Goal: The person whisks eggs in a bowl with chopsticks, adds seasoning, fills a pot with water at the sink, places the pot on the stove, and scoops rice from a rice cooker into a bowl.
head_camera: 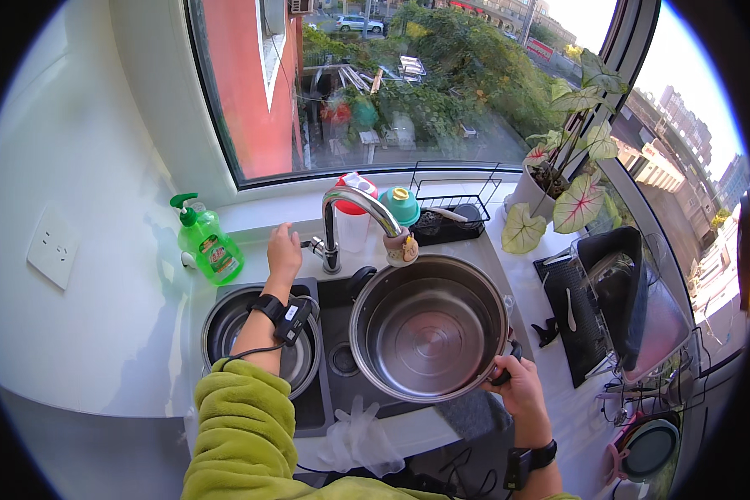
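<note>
My right hand [517,382] grips the black side handle of a large stainless steel pot [434,337], which is over the right basin of the sink. Above the pot's far rim hangs the spout of a chrome faucet [364,199]. Beside the faucet's lever [312,245], my left hand [284,249] is raised with nothing seen in it; whether its fingertips touch the lever I cannot tell. Under my left forearm, a second metal pot [215,334] sits in the left basin.
A green soap bottle [215,250] stands behind the left basin. Behind the faucet are a red-lidded container [354,222] and a black wire rack [453,225]. Translucent gloves [364,437] lie on the front edge beside a grey cloth [475,415]. A potted plant [534,194] and dish rack [662,319] stand right.
</note>
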Demonstrator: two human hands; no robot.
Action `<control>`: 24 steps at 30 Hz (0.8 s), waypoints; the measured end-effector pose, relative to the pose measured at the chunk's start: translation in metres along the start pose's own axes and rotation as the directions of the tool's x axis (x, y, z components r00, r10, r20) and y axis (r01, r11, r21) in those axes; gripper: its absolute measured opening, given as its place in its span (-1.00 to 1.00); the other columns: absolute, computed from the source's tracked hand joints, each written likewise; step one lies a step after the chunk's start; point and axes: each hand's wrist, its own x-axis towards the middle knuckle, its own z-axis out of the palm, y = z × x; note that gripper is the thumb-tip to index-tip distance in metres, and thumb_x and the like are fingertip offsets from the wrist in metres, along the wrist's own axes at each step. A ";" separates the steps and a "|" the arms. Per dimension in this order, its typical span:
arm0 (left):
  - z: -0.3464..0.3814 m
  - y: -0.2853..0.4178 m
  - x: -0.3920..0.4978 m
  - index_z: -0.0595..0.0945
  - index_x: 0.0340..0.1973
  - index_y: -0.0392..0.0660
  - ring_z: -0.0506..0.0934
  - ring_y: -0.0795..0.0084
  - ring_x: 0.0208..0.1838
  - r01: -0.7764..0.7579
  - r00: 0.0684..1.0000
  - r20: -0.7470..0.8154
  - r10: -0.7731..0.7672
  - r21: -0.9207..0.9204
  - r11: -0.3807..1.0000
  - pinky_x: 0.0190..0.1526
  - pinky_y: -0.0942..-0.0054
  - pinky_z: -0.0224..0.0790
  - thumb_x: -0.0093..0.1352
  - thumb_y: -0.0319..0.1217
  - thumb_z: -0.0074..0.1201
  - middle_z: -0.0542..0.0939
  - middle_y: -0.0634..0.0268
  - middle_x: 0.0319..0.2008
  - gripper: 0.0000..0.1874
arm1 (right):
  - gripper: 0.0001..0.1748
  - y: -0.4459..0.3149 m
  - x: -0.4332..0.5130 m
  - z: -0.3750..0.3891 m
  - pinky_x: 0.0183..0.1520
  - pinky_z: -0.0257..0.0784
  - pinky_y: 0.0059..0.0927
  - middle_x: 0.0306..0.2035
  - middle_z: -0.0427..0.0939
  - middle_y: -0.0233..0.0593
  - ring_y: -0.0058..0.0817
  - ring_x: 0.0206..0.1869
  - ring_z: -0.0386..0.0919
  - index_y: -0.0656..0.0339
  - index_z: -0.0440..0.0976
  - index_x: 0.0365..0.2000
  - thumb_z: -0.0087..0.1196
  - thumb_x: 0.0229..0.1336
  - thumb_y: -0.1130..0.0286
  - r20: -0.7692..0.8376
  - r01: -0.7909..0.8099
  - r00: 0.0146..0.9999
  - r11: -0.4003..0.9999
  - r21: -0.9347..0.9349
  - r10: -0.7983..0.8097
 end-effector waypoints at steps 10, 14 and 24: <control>-0.103 0.115 -0.135 -0.13 0.36 -0.37 0.44 0.06 0.15 0.533 0.630 0.732 -0.261 -0.162 0.831 0.01 0.38 0.42 0.27 0.05 0.17 0.24 -0.23 0.28 0.09 | -0.74 0.002 -0.010 -0.010 -0.35 0.64 -0.25 -0.54 0.42 -0.32 -0.45 -0.46 0.56 0.25 0.32 -0.64 0.02 0.15 0.44 0.033 -0.073 0.997 0.997 -0.021 0.074; -0.133 0.111 -0.166 -0.14 0.41 0.17 0.39 0.04 0.19 0.967 -0.095 0.993 -0.073 0.109 0.230 0.13 -0.10 0.29 0.25 -0.01 0.22 0.27 -0.04 0.27 0.02 | -0.71 0.005 -0.016 -0.018 -0.31 0.63 -0.20 -0.55 0.41 -0.32 -0.46 -0.45 0.54 0.25 0.32 -0.67 0.00 0.16 0.43 0.083 -0.171 0.982 0.985 0.010 0.169; -0.198 0.131 -0.234 0.22 0.24 -0.10 0.56 0.16 -0.02 0.988 0.154 0.925 -0.346 -0.135 0.079 -0.03 -0.08 0.50 0.30 -0.40 -0.06 0.52 0.10 -0.01 -0.42 | -0.68 0.016 -0.006 -0.003 -0.20 0.63 -0.13 -0.52 0.41 -0.34 -0.50 -0.41 0.49 0.25 0.33 -0.68 0.02 0.17 0.41 0.324 -0.238 0.902 0.955 -0.178 0.285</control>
